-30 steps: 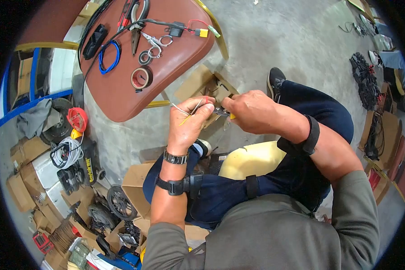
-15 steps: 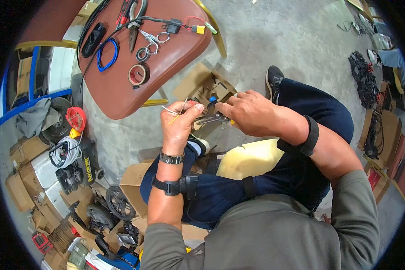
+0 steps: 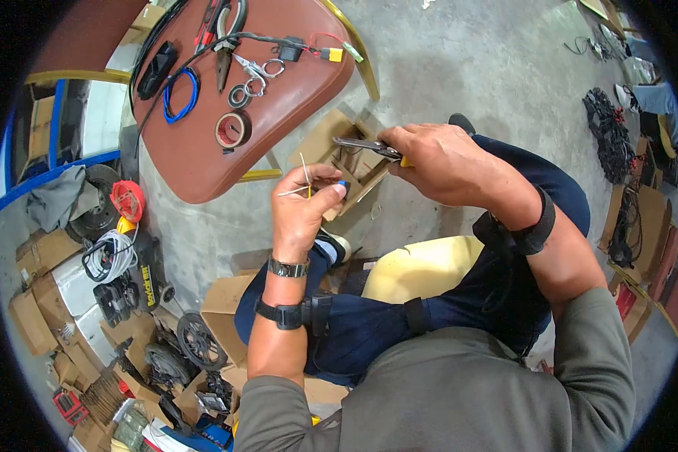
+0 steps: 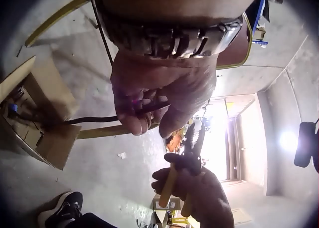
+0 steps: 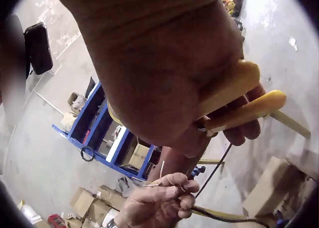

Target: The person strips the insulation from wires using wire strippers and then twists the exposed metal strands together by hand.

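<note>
Wrist views: seemingly 1 black cable (image 4: 94, 119)

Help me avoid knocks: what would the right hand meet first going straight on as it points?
Pliers leading, it would probably meet the chair; the cardboard box looks lower, but depth is unclear.

Left hand (image 3: 300, 211): fingers curled. Right hand (image 3: 448, 162): back upward, fingers curled, elbow bent.

Brown chair seat (image 3: 184, 162): black case (image 3: 157, 70), blue wire coil (image 3: 196, 90) left; pliers (image 3: 224, 66) far, scissors (image 3: 253, 70) beside; tape roll (image 3: 244, 130) near; yellow connector (image 3: 331, 54) right.
</note>
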Demonstrator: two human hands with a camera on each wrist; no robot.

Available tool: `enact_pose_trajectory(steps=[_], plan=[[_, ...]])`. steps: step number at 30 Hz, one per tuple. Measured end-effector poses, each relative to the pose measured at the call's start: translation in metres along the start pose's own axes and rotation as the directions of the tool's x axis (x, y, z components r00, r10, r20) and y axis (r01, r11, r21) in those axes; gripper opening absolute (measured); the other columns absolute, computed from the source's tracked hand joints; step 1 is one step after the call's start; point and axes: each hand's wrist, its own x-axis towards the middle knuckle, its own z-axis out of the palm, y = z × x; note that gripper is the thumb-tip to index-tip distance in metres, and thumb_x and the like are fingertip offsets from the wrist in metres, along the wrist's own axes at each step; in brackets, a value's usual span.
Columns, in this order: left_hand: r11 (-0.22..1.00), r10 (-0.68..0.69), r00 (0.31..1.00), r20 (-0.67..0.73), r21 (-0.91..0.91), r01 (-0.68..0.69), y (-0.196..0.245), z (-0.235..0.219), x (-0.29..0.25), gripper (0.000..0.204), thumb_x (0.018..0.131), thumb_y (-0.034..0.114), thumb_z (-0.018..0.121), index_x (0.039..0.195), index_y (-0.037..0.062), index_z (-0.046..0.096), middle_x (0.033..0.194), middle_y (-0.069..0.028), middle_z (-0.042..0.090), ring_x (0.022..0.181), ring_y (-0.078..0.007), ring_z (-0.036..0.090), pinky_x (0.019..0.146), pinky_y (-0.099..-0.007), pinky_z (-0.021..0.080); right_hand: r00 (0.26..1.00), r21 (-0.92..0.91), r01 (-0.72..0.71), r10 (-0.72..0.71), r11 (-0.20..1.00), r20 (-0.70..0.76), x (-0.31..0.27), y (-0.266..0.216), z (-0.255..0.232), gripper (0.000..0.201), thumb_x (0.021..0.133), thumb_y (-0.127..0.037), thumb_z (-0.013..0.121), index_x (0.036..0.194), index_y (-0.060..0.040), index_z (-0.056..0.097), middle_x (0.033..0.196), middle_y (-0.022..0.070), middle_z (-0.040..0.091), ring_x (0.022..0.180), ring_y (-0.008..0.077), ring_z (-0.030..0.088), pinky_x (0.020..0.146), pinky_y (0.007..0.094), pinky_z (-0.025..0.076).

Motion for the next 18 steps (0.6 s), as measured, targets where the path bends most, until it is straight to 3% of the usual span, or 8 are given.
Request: enact_pose_trajectory(steps=[5, 8, 11, 18], plan=[[0.979, 0.095, 0.995, 0.041, -0.184, -0.086, -0.001, 0.001, 0.004, 0.021, 0.087, -0.005, 0.061, 0.108, -0.0084, 0.063, 0.105, -0.0171, 0.068, 0.094, -0.0256, 0.069, 0.087, -0.0396, 0.06, 1.0, 0.191, -0.017, 0.019, 0.981, -0.004, 0.005, -0.01, -0.003, 0.033, 0.094, -0.024, 0.064, 0.113, 0.0021, 0.057, 0.092, 0.0265, 0.068, 0.092, 0.0446, 0.066, 0.078, 0.0514, 0.052], [0.967, 0.109, 0.994, 0.0, -0.232, -0.106, 0.002, 0.005, 0.004, 0.022, 0.089, -0.008, 0.057, 0.11, -0.0085, 0.061, 0.106, -0.0182, 0.069, 0.1, -0.0279, 0.069, 0.091, -0.0413, 0.059, 0.998, 0.309, -0.057, 0.054, 0.949, 0.018, 0.009, -0.014, -0.004, 0.037, 0.095, -0.026, 0.062, 0.118, 0.0037, 0.056, 0.094, 0.0283, 0.068, 0.095, 0.0456, 0.066, 0.079, 0.0505, 0.051], [0.952, 0.161, 0.987, -0.002, -0.263, -0.155, 0.007, 0.011, 0.007, 0.017, 0.093, -0.008, 0.059, 0.109, -0.0062, 0.063, 0.109, -0.0167, 0.07, 0.103, -0.0252, 0.069, 0.089, -0.037, 0.059, 0.992, 0.432, -0.122, 0.101, 0.894, 0.071, 0.015, -0.019, -0.008, 0.042, 0.097, -0.028, 0.061, 0.123, 0.0052, 0.055, 0.097, 0.0298, 0.068, 0.096, 0.0452, 0.066, 0.08, 0.0484, 0.051], [0.944, 0.276, 0.959, -0.071, -0.17, -0.284, 0.016, 0.017, 0.013, 0.019, 0.096, 0.001, 0.061, 0.114, -0.0081, 0.061, 0.109, -0.0201, 0.07, 0.1, -0.0265, 0.07, 0.089, -0.0393, 0.06, 0.992, 0.592, -0.122, 0.106, 0.797, 0.061, 0.025, -0.017, 0.0, 0.045, 0.097, -0.028, 0.063, 0.124, 0.006, 0.055, 0.099, 0.0294, 0.068, 0.096, 0.0412, 0.068, 0.08, 0.0447, 0.052]])
